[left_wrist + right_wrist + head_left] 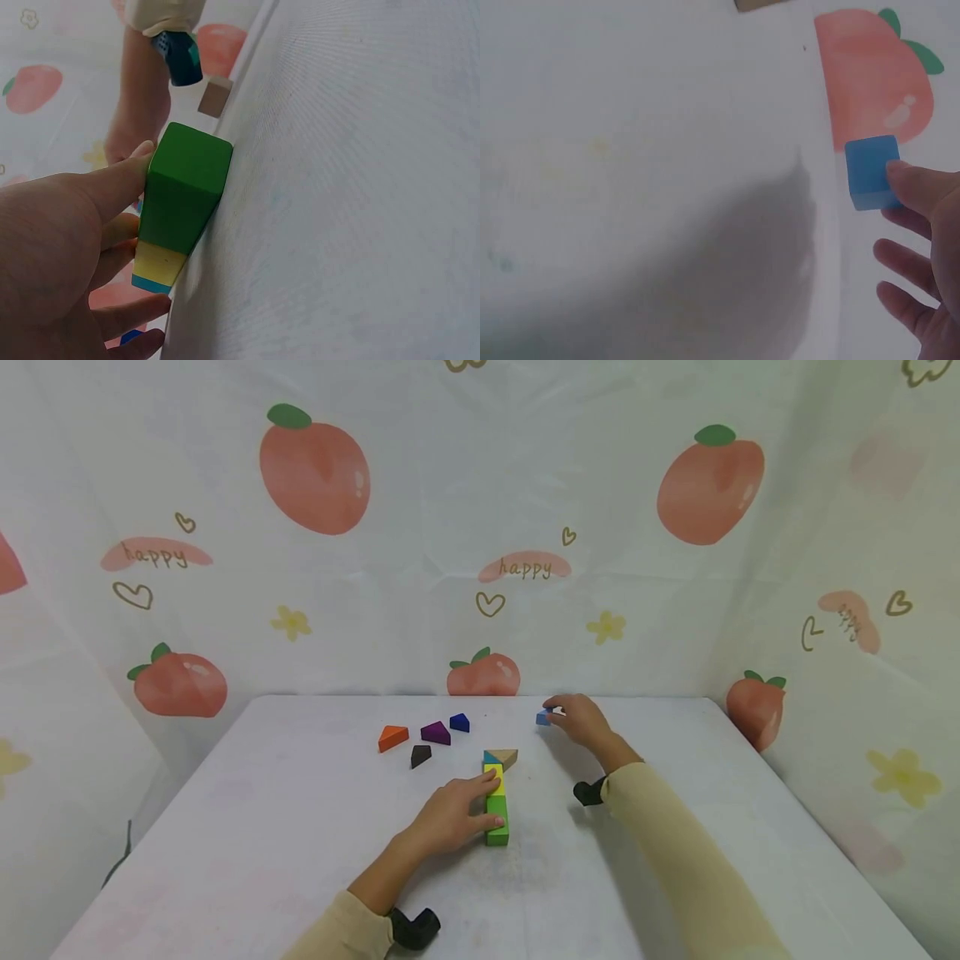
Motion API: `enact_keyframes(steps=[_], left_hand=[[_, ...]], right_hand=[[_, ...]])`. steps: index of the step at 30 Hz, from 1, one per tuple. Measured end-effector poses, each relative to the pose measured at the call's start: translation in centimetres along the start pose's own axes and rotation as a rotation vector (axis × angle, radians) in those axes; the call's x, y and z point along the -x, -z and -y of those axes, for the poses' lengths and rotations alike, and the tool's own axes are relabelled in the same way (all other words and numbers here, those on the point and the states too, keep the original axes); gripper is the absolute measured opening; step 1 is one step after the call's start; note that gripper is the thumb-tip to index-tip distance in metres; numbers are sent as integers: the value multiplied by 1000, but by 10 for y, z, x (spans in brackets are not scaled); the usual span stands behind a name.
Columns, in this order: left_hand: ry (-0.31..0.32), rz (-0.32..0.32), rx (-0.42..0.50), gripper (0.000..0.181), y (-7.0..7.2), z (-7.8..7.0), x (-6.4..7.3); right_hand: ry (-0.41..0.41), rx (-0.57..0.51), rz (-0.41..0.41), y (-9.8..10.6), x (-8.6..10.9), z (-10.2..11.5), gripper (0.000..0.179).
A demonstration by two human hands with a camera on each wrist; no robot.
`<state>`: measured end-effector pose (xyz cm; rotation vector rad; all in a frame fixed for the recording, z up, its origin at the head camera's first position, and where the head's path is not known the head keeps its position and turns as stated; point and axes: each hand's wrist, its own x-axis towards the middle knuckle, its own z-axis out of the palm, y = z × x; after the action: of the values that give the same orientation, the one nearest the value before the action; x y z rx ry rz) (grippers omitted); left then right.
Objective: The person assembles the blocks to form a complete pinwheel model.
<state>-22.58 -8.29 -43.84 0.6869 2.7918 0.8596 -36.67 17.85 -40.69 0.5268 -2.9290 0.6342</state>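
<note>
A green block (497,835) and a yellow block (497,786) lie end to end in a line at the table's middle. At the line's far end sit a teal triangular block (491,757) and a tan triangular block (507,758). My left hand (447,817) rests against this line from the left, its thumb on the green block and a finger on the yellow one. Toward the back edge, my right hand (585,720) pinches a small blue block (872,169) between thumb and fingers. Its other fingers stand apart from the block in the right wrist view.
Left of the line, toward the back, lie an orange triangular block (392,738), a purple block (436,733), a dark blue block (460,722) and a black block (421,756). A printed curtain (420,527) hangs behind the white table (247,843).
</note>
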Motion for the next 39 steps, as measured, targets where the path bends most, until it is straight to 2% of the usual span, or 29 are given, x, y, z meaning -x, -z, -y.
enact_keyframes(steps=[5, 16, 22, 31, 39], left_hand=[[8, -2, 0, 67, 0, 0, -1], [4, 4, 2, 67, 1, 1, -1], [8, 1, -4, 67, 0, 1, -1], [20, -7, 3, 67, 0, 1, -1], [2, -4, 7, 66, 1, 1, 0]], right_hand=[[-18, -49, -8, -7, -5, 12, 28], [-6, -154, -26, -24, -5, 39, 26], [-34, -174, -18, -32, -8, 43, 26], [-32, -184, -6, -41, -7, 48, 24], [-44, -185, 25, -49, -8, 53, 21]])
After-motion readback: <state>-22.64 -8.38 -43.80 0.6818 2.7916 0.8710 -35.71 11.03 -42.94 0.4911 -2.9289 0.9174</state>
